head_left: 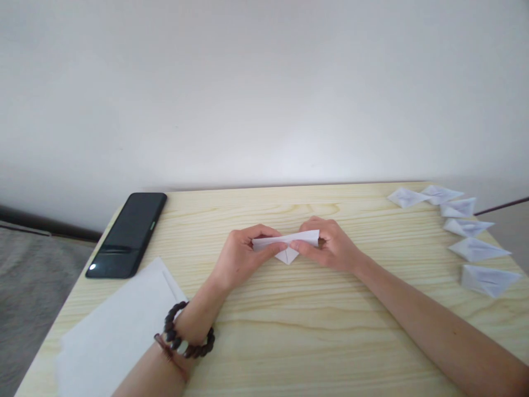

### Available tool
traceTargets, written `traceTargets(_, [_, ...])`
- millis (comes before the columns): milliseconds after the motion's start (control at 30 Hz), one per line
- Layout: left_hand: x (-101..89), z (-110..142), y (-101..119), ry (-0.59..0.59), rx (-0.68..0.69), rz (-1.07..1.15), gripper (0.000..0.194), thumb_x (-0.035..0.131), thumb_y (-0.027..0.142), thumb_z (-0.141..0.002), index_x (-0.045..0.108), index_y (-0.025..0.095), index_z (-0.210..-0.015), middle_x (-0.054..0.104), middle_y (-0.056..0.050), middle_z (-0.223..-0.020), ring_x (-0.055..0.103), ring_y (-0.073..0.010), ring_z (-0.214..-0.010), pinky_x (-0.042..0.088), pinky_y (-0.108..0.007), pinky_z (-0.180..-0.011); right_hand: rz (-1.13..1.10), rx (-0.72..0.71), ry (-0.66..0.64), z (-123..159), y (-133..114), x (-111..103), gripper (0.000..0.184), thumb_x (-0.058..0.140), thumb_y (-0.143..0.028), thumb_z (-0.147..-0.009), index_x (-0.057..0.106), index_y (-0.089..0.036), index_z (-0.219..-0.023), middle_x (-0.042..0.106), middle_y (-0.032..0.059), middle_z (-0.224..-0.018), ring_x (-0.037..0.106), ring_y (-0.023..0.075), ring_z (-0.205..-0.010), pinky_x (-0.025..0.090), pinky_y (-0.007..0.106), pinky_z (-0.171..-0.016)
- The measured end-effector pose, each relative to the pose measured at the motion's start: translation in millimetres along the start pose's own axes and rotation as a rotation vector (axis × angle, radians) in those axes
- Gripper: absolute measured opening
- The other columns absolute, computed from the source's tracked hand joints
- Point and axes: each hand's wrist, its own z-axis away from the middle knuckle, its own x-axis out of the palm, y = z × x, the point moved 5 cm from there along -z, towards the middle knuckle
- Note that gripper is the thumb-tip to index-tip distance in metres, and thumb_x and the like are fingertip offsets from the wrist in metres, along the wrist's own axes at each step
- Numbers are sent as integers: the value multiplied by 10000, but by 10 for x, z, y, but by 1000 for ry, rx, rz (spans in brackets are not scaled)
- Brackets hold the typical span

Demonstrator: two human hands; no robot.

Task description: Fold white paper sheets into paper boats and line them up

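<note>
A small piece of folded white paper (287, 246) lies at the middle of the light wooden table (289, 342). My left hand (243, 259) pinches its left end, fingers curled over the top edge. My right hand (330, 245) pinches its right end the same way. A triangular flap of the paper points down between my thumbs. A dark bead bracelet (188, 333) and a thin cord sit on my left wrist.
A black phone (128, 234) lies face up at the table's back left corner. Flat white paper sheets (115, 331) rest at the front left. Several finished folded paper shapes (467, 231) line the right edge. A pale wall stands behind the table.
</note>
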Motion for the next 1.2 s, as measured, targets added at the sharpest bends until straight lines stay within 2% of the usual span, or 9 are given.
traceTargets(100, [10, 2, 5, -25, -22, 72, 187, 723, 340, -749, 737, 165, -814, 733, -19, -784, 646, -162, -721, 486, -233, -652, -5, -30, -31, -2, -19, 5, 337, 520, -311, -896, 487, -184, -585, 508, -19, -554, 462, 105, -559, 366, 258, -614])
traceTargets(233, [-6, -10, 22, -50, -64, 125, 233, 694, 348, -774, 747, 147, -881, 749, -39, -821, 664, -182, -741, 506, -246, -664, -80, 11, -59, 4, -1, -11, 373, 487, -347, -919, 485, -185, -583, 457, -29, -524, 426, 98, -523, 329, 236, -526])
traceTargets(333, [-5, -19, 33, -90, -82, 151, 248, 667, 363, -798, 748, 147, -891, 754, -37, -829, 680, -187, -758, 519, -242, -674, -172, 95, -81, 22, 53, -10, 413, 477, -389, -925, 531, -173, -577, 508, -15, -519, 448, 93, -487, 315, 226, -472])
traceTargets(467, [13, -23, -14, -113, -157, 187, 323, 648, 454, -792, 742, 150, -843, 754, -38, -789, 702, -201, -662, 553, -268, -623, -307, 229, -91, 52, 138, 0, 488, 427, -484, -933, 620, -156, -629, 634, 33, -580, 554, 124, -520, 372, 229, -466])
traceTargets(633, [22, -23, -22, -83, -156, 184, 385, 644, 531, -767, 716, 153, -793, 752, -39, -732, 689, -185, -562, 545, -254, -542, -308, 222, -92, 53, 129, -6, 596, 358, -523, -950, 650, -158, -580, 664, 41, -549, 567, 120, -494, 406, 225, -476])
traceTargets(800, [2, 10, -7, -7, -178, 74, 523, 534, 564, -839, 598, 149, -526, 603, -10, -401, 540, -95, -352, 416, -175, -402, -365, 258, -105, 61, 152, 2, 658, 329, -588, -933, 622, -153, -535, 633, 48, -489, 573, 120, -455, 428, 221, -463])
traceTargets(1033, [-13, 32, -30, -32, -145, 122, 593, 492, 623, -832, 555, 156, -473, 596, -22, -433, 432, -66, -316, 328, -184, -343, -367, 270, -121, 72, 202, -38, 683, 351, -596, -924, 494, -159, -419, 404, -25, -328, 357, 49, -309, 253, 186, -351])
traceTargets(1133, [-17, 24, -3, -67, -46, 103, 601, 447, 598, -871, 614, 147, -510, 627, -35, -503, 518, -95, -429, 405, -201, -445, -381, 308, -147, 77, 221, -28, 682, 332, -610, -921, 482, -162, -429, 385, -30, -331, 335, 47, -306, 218, 187, -337])
traceTargets(1200, [-17, 20, 33, -86, 27, 83, 526, 467, 541, -886, 660, 143, -601, 664, -33, -608, 573, -120, -557, 439, -208, -532, -373, 329, -156, 78, 229, -14, 671, 338, -616, -914, 491, -161, -446, 394, -29, -342, 336, 47, -309, 214, 186, -333])
